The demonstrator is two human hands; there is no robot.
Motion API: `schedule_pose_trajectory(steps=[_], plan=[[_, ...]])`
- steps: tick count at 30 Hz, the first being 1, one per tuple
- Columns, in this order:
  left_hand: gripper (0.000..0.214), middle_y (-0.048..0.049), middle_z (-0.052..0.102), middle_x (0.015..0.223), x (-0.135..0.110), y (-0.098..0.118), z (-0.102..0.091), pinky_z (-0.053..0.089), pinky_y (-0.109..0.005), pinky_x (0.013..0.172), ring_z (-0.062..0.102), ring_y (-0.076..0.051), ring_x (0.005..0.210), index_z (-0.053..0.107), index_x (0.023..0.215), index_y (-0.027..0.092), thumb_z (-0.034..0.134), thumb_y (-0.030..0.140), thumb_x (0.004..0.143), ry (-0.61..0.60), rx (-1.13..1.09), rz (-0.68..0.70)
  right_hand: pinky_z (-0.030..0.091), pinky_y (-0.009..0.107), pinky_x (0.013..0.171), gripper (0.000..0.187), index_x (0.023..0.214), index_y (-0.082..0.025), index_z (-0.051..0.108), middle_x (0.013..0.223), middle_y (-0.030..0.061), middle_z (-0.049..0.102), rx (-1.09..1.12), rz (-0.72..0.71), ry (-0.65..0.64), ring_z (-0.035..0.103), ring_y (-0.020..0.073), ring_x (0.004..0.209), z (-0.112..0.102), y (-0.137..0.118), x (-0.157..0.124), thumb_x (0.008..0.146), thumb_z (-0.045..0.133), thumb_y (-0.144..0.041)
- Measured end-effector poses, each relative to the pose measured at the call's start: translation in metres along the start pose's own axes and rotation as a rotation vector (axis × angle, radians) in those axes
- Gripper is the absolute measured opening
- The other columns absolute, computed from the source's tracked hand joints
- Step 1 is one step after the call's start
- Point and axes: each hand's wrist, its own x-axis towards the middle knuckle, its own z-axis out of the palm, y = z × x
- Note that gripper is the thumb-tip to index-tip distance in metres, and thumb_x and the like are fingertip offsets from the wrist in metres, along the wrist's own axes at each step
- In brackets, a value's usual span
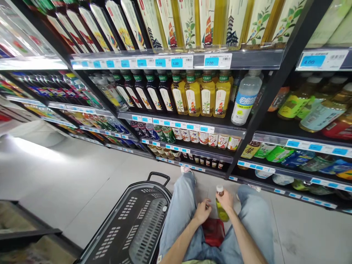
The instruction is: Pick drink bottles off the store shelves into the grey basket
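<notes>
In the head view my right hand [225,200] is wrapped round the upper part of a drink bottle [222,213]. The bottle has a white cap and yellow-green liquid, and it stands nearly upright between my knees. My left hand [203,211] is just left of it, apart from the bottle, its fingers loosely bent with nothing visible in them. Beneath my hands, between my thighs, is a red object [213,233] whose kind I cannot make out.
A black shopping basket [118,223] with a raised handle stands on the floor at my left. Ahead, shelves [176,121] hold rows of tea bottles [207,97], cans [189,135] and a large clear bottle [245,97]. Another display [27,231] stands at the lower left.
</notes>
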Motion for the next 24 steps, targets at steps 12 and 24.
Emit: schedule_pose_trajectory(steps=[12,24], plan=[[0.036,-0.0055,0.068,0.105,-0.010,0.016,-0.012,0.052,-0.036,0.097,0.067,-0.024,0.104,0.064,0.102,0.021,0.073,0.014,0.068,0.151,0.148,0.191,0.044,0.028,0.077,0.036,0.104,-0.022,0.081,0.102,0.0111,0.084,-0.289,-0.432,-0.490,0.078,0.0289,0.101,0.020,-0.013,-0.022,0.074,0.066,-0.010],[0.021,-0.0008,0.063,0.081,-0.094,0.072,-0.069,0.050,-0.027,0.066,0.060,-0.016,0.073,0.070,0.080,0.019,0.075,0.020,0.059,0.440,-0.077,0.188,0.054,0.045,0.110,0.060,0.132,-0.024,0.072,0.135,0.0124,0.076,0.281,-0.590,-0.453,0.070,0.0328,0.124,0.012,-0.055,-0.051,0.072,0.079,-0.028]])
